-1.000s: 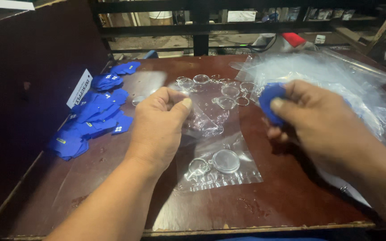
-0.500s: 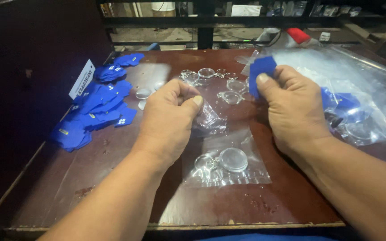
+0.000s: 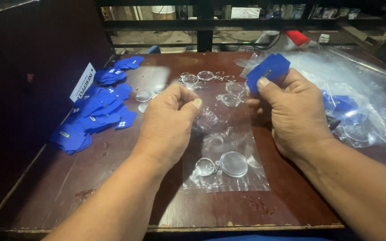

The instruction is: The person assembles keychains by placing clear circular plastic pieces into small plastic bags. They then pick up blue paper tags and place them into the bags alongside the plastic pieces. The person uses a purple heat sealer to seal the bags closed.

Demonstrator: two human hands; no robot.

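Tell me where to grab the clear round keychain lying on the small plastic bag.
Probably pinch the clear round keychain by the rim of its disc, coming from above: it lies flat on the small plastic bag, its metal ring to the left, with nothing over it.

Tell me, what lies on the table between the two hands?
In the head view, clear keyrings on a clear bag lie between the left hand and right hand.

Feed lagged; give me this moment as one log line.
left hand: pinching clear plastic piece | right hand: holding blue card | table: blue card pile, clear keychain bag
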